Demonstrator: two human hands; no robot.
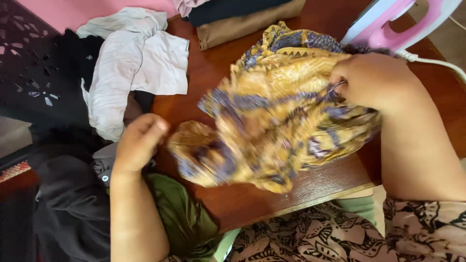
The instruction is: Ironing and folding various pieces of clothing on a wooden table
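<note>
Bunching a yellow and purple patterned cloth (281, 121) over the wooden table (242, 208), the person works with both bare hands. The right hand (374, 80) sits on the cloth's upper right part, fingers curled shut into the fabric, so a fold is pinched in its grip; that hold seems to keep the cloth lifted and gathered rather than lying flat. The left hand (138, 140) is at the cloth's lower left end, fingers folded in toward the palm. The fabric there is motion-blurred, and whether this hand actually has hold of the cloth's edge or only closes just beside it cannot be told. The cloth lies mostly over the middle of the table, crumpled and blurred, its lower edge hanging near the table's front rim.

Behind the right hand, at the table's far right corner, stands a pink and white clothes iron (388, 24), its white cord (437, 63) trailing off to the right, parked upright away from the fabric. At the far edge lie folded garments in dark and tan colours (238, 24). To the left, a white garment (131, 63) sprawls over dark clothes (73, 68) in a loose heap. A green cloth (179, 218) hangs off the table's near left side, beside a grey garment (68, 204).
</note>
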